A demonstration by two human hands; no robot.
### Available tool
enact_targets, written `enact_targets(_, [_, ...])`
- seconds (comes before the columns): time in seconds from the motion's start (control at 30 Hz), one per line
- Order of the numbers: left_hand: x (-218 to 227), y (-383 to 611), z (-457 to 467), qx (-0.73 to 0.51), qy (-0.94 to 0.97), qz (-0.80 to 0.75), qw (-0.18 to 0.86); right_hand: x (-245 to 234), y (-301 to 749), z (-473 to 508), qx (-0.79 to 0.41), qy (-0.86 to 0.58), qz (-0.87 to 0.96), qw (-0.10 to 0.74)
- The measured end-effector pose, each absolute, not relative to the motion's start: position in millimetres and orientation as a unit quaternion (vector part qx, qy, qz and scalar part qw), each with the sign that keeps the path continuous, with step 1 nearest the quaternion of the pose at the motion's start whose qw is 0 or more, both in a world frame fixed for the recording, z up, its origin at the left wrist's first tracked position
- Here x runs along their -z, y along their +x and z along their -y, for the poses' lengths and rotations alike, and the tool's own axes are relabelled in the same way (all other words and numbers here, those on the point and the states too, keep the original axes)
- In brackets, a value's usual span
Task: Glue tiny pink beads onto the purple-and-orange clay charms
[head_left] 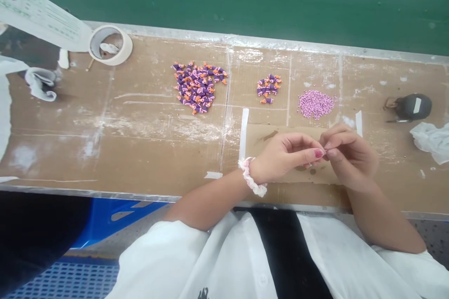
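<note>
My left hand (286,156) and my right hand (352,159) meet fingertip to fingertip over a taped-down piece of cardboard (257,138). Thumb and forefinger are pinched on each hand, and what they hold between them is too small and covered to name. Just beyond my hands lies a heap of tiny pink-purple beads (316,104). To its left is a small group of purple and orange figure-like pieces (269,88). Farther left, a larger pile of the same purple and orange pieces (199,86) lies on the table.
A roll of masking tape (122,51) and a printed sheet (42,16) are at the back left. On the right are a dark rounded object with a white label (414,106) and crumpled white plastic (433,140). A blue stool (105,222) stands below the table edge.
</note>
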State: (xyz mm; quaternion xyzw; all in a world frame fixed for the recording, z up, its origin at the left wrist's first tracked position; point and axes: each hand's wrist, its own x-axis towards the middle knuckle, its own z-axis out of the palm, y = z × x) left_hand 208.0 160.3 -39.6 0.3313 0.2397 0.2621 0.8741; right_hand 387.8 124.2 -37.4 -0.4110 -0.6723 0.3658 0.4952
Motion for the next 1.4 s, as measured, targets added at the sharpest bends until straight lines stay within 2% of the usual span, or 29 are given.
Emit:
enact_targets(0.6, [39,209,-158,-0.267,0.339,-0.259,0.864,33,390,-122,-0.199,-0.418,0.768,0.442])
enact_targets(0.7, [38,209,-156,-0.28,0.346,-0.252,0.859,32,388,-120,-0.259,-0.41,0.734,0.476])
enact_targets(0.8, [36,208,-153,-0.298,0.36,-0.245,0.85,34,386,-119,-0.372,-0.386,0.667,0.517])
enact_targets(0.93, [33,208,-149,-0.32,0.398,-0.232,0.828,40,386,-120,-0.471,-0.355,0.609,0.53])
enact_targets(1.1, [30,207,-149,-0.347,0.474,-0.235,0.775,42,386,-123,-0.508,-0.311,0.597,0.538])
enact_targets(1.4, [29,208,-147,-0.353,0.505,-0.22,0.757,40,384,-123,-0.517,-0.312,0.598,0.527])
